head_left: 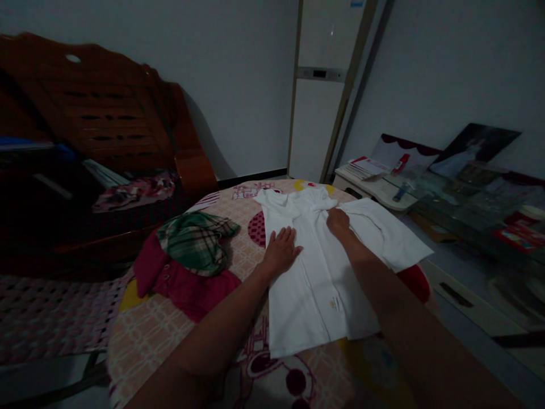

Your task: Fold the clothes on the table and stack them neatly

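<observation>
A white shirt [304,278] lies spread over a round table with a patterned cloth [238,244]. Flat on the shirt's left side rests my left hand [281,250], its fingers stretched out. My right hand [339,222] is closed at the shirt's upper right, near the sleeve, with its fingers curled on the white fabric. Out past that hand, a wide white sleeve or flap of cloth [392,233] spreads to the right edge of the table. Left of the shirt lie a green plaid garment [198,241] and a dark pink garment [183,287], partly overlapping.
A wooden bench [106,113] with cloth on its seat stands at the left, above a woven seat [55,312]. Behind the table rises a tall white air conditioner [317,113]. Along the right runs a glass-topped stand [451,204] with papers and a photo.
</observation>
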### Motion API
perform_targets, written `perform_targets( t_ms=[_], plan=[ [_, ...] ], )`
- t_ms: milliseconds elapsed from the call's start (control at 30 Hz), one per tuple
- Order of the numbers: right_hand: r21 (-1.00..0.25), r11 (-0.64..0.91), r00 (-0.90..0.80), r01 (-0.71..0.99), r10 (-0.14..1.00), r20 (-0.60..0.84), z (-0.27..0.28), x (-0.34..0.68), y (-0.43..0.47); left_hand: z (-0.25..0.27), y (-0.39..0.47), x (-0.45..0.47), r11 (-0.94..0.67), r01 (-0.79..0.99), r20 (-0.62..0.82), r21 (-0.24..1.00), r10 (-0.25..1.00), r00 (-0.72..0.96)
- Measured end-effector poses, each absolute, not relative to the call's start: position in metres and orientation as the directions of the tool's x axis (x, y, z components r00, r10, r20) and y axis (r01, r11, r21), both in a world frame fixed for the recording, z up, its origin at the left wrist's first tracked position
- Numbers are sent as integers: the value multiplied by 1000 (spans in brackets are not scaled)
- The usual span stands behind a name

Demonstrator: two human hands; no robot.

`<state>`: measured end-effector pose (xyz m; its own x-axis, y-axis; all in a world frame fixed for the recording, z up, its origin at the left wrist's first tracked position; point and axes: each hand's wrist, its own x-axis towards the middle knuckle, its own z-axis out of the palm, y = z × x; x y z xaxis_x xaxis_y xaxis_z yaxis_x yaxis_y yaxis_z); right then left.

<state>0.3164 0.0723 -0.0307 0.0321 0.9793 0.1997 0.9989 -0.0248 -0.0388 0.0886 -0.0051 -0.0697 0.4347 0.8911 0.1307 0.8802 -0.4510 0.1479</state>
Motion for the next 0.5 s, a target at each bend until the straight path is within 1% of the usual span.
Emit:
perform_targets(
  t_ms=[133, 267, 333, 400, 500],
  plan=[
    [-13, -64, 65, 998, 982, 176, -35, 314, 91, -69, -6, 89, -455, 876, 133, 161, 889, 437],
    [22, 4, -8, 1000, 988, 154, -40, 314, 99, -68, -6, 89, -447, 880, 102, 162, 894, 436],
    [36, 10, -16, 999, 986, 164, -42, 314, 99, -67, -7, 89, -449, 880, 98, 157, 893, 438],
    [39, -8, 1, 999, 985, 170, -42, 314, 99, -68, -7, 89, -452, 879, 108, 151, 892, 440],
    [15, -75, 71, 997, 976, 208, -36, 315, 105, -70, -7, 89, -454, 880, 121, 142, 890, 439]
  ],
)
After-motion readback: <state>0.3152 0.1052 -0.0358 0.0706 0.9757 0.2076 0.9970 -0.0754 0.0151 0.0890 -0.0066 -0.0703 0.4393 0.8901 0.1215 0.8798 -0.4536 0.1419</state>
